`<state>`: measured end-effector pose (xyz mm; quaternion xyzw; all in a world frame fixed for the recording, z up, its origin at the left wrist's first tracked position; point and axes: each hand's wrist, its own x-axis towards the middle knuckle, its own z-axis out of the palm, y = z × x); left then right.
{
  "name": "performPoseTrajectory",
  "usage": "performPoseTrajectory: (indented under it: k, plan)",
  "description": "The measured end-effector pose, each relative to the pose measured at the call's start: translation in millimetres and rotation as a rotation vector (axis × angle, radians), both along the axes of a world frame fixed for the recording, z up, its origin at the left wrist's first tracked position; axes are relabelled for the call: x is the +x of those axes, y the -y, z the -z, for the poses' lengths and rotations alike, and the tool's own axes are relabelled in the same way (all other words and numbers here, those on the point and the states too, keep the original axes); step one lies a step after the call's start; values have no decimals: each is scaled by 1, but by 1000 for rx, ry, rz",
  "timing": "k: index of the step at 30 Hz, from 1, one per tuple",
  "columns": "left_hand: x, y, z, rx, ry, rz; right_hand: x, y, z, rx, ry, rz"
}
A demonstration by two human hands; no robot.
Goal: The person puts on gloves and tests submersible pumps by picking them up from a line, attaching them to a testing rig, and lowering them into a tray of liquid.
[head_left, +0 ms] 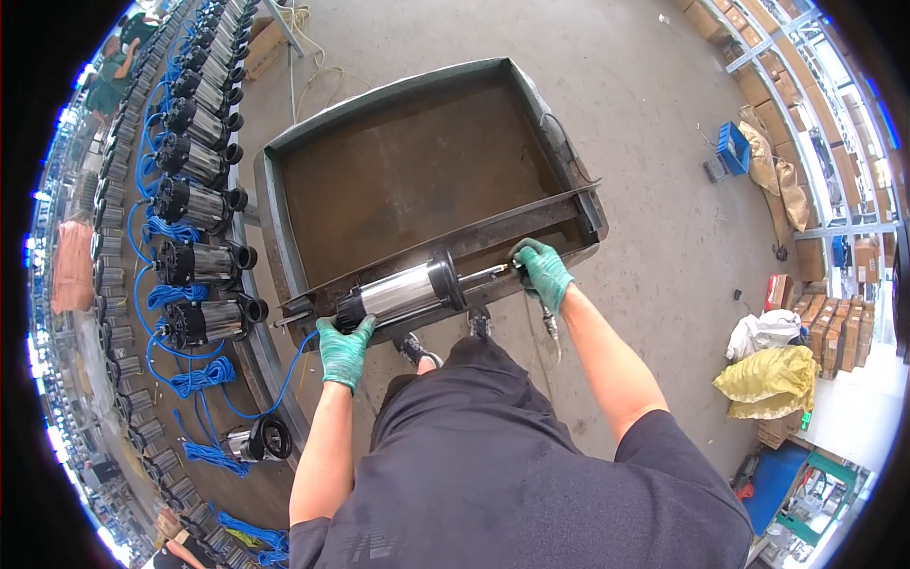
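A submersible pump motor (403,290), a shiny steel cylinder with black ends, lies across the near side of a metal trough. My left hand (344,351), in a green glove, has its thumb and fingers closed at the motor's black left end. From the right end a thin shaft (482,274) points toward my right hand (543,270), also gloved. Those fingers are curled at a small brass-coloured tip by the shaft's end; what they hold is mostly hidden. A hose with a metal connector (551,327) hangs below that hand.
The trough (379,95) holds brown, murky liquid, with a metal bar across it. At left, a bench (270,379) carries a row of similar pumps (204,264) with coiled blue cables (202,376). Shelves with boxes (834,332) and sacks (770,379) stand at right. People (114,76) are far left.
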<state>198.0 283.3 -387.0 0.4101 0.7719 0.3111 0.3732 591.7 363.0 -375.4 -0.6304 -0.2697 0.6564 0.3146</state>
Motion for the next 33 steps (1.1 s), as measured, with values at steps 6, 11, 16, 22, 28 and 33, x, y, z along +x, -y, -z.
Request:
performPoseTrajectory:
  k: [6, 11, 16, 22, 28, 33]
  plan:
    - [0, 2, 2, 45, 48, 8, -7, -3, 10, -58, -139, 8]
    - [-6, -1, 3, 16, -18, 36, -14, -7, 7, -59, -94, 10]
    - [-5, -2, 2, 34, -17, 30, -19, -10, 16, -81, -74, 39]
    - [1, -3, -9, 3, -69, 27, -17, -8, 24, -98, -85, 80]
    - [-8, 0, 9, 14, -39, 28, -21, -8, 14, -112, -56, 80]
    - [-3, 4, 5, 43, -1, 12, 10, -6, 8, 46, -1, -144]
